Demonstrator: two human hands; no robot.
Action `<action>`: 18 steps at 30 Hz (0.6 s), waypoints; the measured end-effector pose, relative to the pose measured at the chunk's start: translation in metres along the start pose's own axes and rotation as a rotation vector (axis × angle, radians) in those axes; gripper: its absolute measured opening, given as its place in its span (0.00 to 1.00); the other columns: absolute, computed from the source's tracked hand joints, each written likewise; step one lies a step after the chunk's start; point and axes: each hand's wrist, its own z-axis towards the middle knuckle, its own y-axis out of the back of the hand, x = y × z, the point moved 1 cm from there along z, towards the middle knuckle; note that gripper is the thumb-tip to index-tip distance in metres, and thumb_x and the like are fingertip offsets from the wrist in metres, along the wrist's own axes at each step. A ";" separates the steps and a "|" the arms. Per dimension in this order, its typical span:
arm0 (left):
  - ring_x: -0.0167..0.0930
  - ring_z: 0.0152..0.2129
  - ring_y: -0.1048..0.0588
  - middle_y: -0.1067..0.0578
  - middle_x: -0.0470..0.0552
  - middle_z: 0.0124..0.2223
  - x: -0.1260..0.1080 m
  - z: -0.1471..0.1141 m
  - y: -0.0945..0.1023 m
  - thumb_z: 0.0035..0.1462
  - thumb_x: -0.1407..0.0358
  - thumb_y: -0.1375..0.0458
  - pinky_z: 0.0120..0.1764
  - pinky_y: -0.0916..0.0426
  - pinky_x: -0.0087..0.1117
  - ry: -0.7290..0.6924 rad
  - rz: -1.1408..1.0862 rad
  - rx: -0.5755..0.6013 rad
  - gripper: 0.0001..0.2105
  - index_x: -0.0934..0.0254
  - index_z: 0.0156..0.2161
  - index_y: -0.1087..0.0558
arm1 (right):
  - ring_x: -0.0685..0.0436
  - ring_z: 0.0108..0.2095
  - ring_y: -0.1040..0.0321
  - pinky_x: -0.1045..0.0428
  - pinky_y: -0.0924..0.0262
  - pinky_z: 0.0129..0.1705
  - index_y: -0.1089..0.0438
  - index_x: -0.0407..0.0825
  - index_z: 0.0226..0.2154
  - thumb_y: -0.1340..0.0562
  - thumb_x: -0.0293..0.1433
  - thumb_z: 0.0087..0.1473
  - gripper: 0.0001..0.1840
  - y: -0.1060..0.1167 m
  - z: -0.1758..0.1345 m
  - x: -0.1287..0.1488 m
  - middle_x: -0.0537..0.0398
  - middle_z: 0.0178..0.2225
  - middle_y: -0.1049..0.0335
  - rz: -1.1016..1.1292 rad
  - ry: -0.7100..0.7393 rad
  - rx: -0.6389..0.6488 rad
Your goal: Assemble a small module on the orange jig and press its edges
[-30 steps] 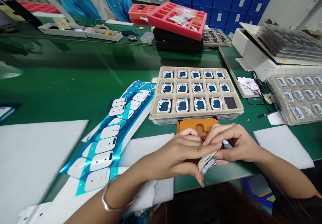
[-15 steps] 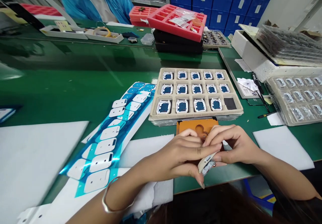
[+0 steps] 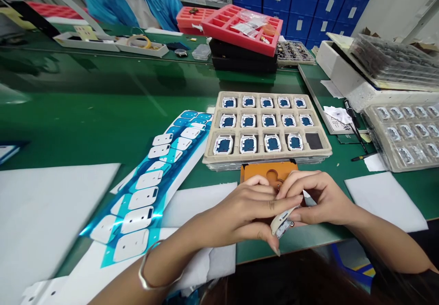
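Note:
A small pale watch case [image 3: 281, 222] is tilted between my two hands near the table's front edge. My left hand [image 3: 252, 209] closes on its near side, with the thumb below and the index finger across the top. From the other side my right hand [image 3: 317, 200] pinches it between thumb and fingers, which hide much of the case. Just behind the hands lies an orange fixture [image 3: 252, 171] with a rounded cutout. Beyond that sits a beige tray [image 3: 267, 157] of similar cases with blue inner faces; its front right pocket shows only a dark bottom.
Blue-and-white sheets of die-cut adhesive pieces [image 3: 139, 200] lie left of my hands, partly over white foam. White foam pads [image 3: 386, 200] flank the work area. Another tray of cases [image 3: 408, 131] stands right. Red trays [image 3: 240, 28] are stacked behind; a person in blue [image 3: 157, 3] sits opposite.
Both hands keep nearly the same grip on the watch case. The view has shifted very slightly; nothing else has visibly moved.

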 end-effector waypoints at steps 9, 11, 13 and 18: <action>0.27 0.38 0.29 0.23 0.45 0.37 0.001 -0.001 -0.001 0.61 0.50 0.46 0.45 0.42 0.29 -0.008 0.028 -0.003 0.31 0.51 0.67 0.45 | 0.48 0.38 0.31 0.54 0.36 0.40 0.24 0.47 0.33 0.28 0.23 0.49 0.08 -0.001 0.000 0.001 0.54 0.38 0.27 -0.019 -0.025 -0.006; 0.27 0.39 0.29 0.23 0.45 0.39 0.000 -0.001 -0.001 0.61 0.50 0.47 0.45 0.42 0.29 -0.009 0.025 -0.009 0.31 0.50 0.68 0.46 | 0.48 0.36 0.31 0.54 0.37 0.36 0.25 0.48 0.33 0.28 0.24 0.49 0.08 -0.001 0.000 0.001 0.54 0.37 0.27 -0.030 -0.034 -0.003; 0.28 0.39 0.29 0.22 0.46 0.40 0.000 -0.001 -0.001 0.61 0.50 0.47 0.45 0.42 0.30 0.000 0.026 -0.010 0.31 0.51 0.67 0.45 | 0.48 0.35 0.32 0.55 0.39 0.33 0.25 0.48 0.33 0.27 0.26 0.50 0.07 -0.001 0.000 0.001 0.53 0.37 0.27 -0.042 -0.052 -0.002; 0.27 0.37 0.29 0.21 0.45 0.38 0.001 0.000 -0.002 0.63 0.52 0.47 0.45 0.43 0.30 0.010 0.027 -0.004 0.28 0.53 0.66 0.42 | 0.49 0.33 0.35 0.55 0.42 0.30 0.31 0.48 0.28 0.26 0.27 0.48 0.12 -0.003 -0.001 -0.001 0.55 0.36 0.30 -0.047 -0.066 -0.017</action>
